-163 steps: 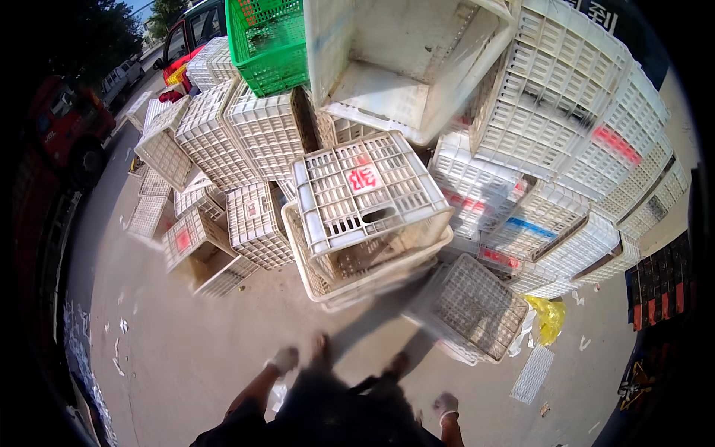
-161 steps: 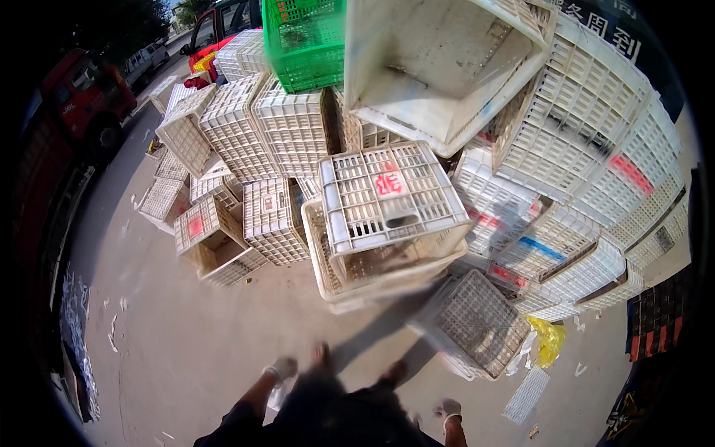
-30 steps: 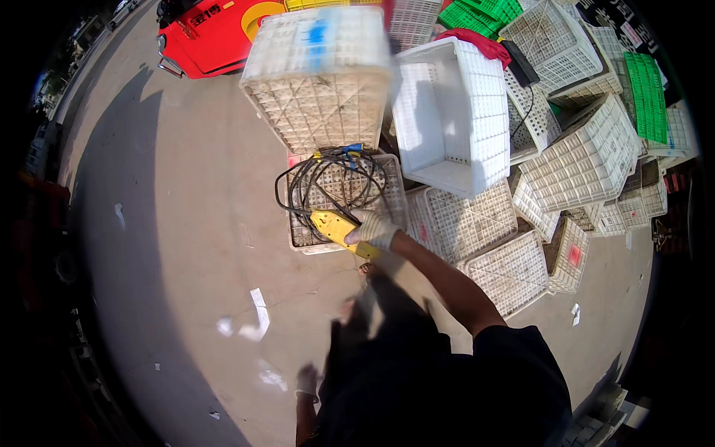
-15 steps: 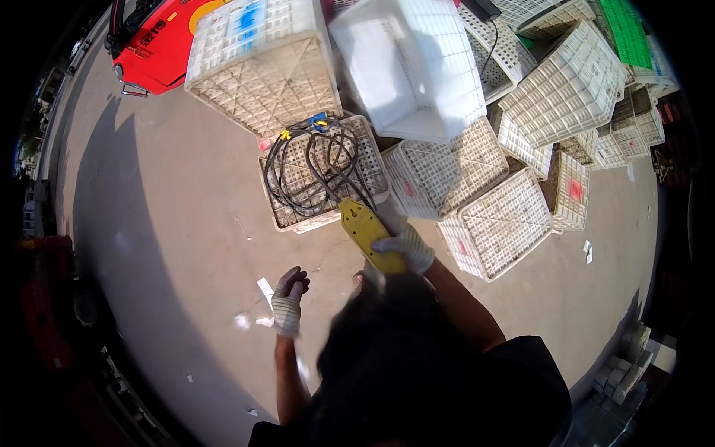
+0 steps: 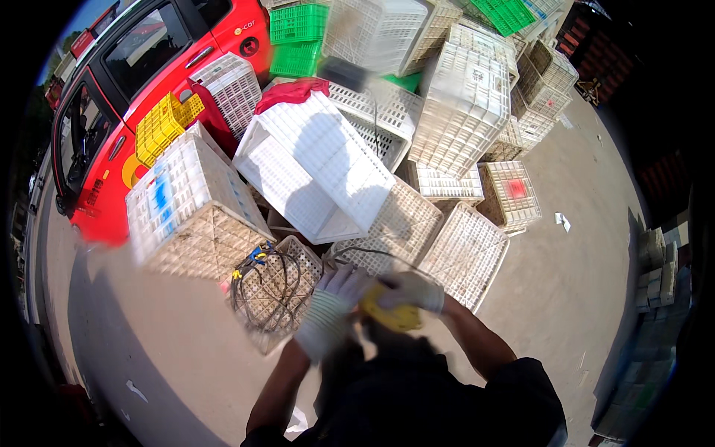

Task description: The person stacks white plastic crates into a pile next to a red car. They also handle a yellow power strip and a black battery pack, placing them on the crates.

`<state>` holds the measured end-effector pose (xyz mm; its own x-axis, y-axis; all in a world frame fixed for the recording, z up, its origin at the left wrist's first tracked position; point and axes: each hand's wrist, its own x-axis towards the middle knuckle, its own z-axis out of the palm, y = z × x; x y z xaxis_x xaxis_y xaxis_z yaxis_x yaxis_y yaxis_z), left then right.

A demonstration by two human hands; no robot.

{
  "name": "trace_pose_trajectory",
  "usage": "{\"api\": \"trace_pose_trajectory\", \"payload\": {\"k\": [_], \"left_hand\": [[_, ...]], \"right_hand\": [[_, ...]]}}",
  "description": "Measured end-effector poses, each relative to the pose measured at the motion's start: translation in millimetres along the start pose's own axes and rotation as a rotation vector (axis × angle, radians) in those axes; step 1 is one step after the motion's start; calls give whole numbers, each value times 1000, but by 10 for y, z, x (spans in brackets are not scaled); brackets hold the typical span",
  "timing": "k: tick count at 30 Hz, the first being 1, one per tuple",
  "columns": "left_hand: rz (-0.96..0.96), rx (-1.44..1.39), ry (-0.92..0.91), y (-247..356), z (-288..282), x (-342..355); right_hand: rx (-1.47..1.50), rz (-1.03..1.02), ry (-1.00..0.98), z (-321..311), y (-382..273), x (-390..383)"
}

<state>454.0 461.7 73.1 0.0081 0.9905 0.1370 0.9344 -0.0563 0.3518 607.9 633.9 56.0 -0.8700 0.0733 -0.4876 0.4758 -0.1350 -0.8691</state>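
Observation:
My right hand (image 5: 417, 289), in a pale work glove, grips a yellow power strip (image 5: 395, 316) in front of my body. A black cable (image 5: 380, 252) arches between my two hands. My left hand (image 5: 337, 292), also gloved, is beside the strip with its fingertips at the cable; motion blur hides whether they close on it. The rest of the cable lies as a loose coil (image 5: 272, 287) on an upturned dirty white crate (image 5: 302, 261), left of my left hand. A blue and yellow plug (image 5: 259, 255) sits on top of the coil.
Stacked and tipped white crates (image 5: 465, 104) fill the far side, with green crates (image 5: 298, 33) behind them. A red vehicle (image 5: 153, 63) stands at the far left, by a yellow crate (image 5: 160, 128). A red cloth (image 5: 294, 91) lies over a white crate.
My left hand has come up from the lower left to the cable beside my right hand. My right hand still holds the power strip. The view has shifted, showing more crates and the vehicle.

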Motion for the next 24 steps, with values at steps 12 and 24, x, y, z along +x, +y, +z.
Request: {"api": "trace_pose_trajectory", "payload": {"k": [12,24], "left_hand": [[-206,-605,161,-448,57,265],[-706,-1393,756,-425,248,923]], "right_hand": [[301,49,143,-659,303,375],[-260,-41,705,-2814,1145,2226]]}}
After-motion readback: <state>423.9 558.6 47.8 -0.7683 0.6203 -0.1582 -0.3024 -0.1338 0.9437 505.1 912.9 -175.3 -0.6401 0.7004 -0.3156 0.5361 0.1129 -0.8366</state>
